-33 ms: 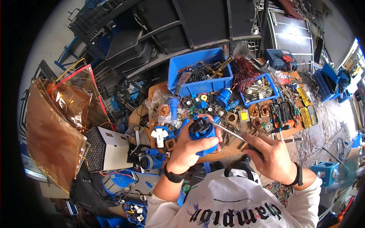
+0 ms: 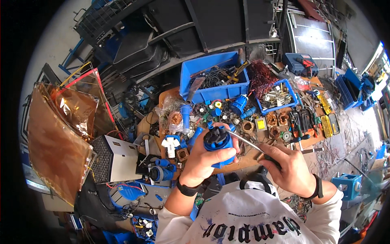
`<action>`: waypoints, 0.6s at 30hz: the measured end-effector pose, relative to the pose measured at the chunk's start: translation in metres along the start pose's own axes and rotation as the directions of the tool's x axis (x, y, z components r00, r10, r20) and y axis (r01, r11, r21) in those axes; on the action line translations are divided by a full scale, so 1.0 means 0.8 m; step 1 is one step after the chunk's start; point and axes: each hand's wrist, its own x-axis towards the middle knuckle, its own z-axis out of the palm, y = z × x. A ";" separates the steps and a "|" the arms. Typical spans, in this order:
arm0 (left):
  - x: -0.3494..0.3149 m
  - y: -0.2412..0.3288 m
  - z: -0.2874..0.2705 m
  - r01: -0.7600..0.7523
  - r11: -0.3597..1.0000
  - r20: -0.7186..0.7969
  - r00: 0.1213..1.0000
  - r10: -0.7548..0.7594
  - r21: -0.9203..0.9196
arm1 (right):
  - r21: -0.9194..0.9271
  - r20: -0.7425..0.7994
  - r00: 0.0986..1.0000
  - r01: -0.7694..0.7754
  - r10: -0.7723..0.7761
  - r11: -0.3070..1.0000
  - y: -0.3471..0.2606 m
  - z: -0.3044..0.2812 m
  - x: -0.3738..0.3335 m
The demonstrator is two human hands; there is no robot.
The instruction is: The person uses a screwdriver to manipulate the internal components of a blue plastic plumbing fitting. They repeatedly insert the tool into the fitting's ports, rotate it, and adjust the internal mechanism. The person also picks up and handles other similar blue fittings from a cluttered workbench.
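My left hand (image 2: 197, 160) is wrapped round a small blue pump (image 2: 222, 163), thumb across its front. The pump's open top faces up and shows a black finned impeller (image 2: 216, 137). My right hand (image 2: 290, 166) grips a screwdriver (image 2: 248, 142) by its handle, mostly hidden in the fingers. Its long metal shaft points left, and the tip lies at the rim of the pump beside the impeller; whether it touches is hard to tell. Both hands are above the near edge of the wooden workbench (image 2: 239, 163).
A blue crate (image 2: 213, 94) of cables and tools stands at the back. Right of it are reddish copper wire (image 2: 261, 77) and a blue tray (image 2: 280, 106) of metal parts. Pliers and screwdrivers (image 2: 304, 120) lie at the right. A white fan-shaped part (image 2: 171, 147) sits left of my hand.
The pump and my left hand have shifted very slightly to the right, and the impeller looks turned a little. My right hand and the screwdriver are almost unchanged.
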 end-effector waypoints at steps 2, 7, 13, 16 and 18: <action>-0.002 0.001 0.002 -0.002 0.999 -0.019 1.000 0.003 0.049 | 0.085 -0.004 1.000 -0.023 0.024 0.996 0.004 0.002 0.001; -0.007 0.004 0.003 -0.077 0.995 -0.074 0.994 0.082 0.060 | 0.151 0.009 0.992 -0.124 0.124 0.981 -0.002 -0.019 0.000; -0.009 0.006 0.001 -0.071 0.992 -0.059 0.995 0.077 0.102 | 0.195 0.090 0.985 -0.164 0.149 0.967 -0.006 -0.026 -0.004; -0.011 0.004 0.001 -0.079 0.992 -0.090 0.992 0.088 0.100 | 0.206 0.089 0.984 -0.172 0.157 0.963 -0.002 -0.029 -0.008; -0.011 0.002 -0.003 -0.096 0.980 -0.095 0.989 0.114 0.177 | 0.205 0.083 0.984 -0.171 0.157 0.964 -0.004 -0.031 -0.007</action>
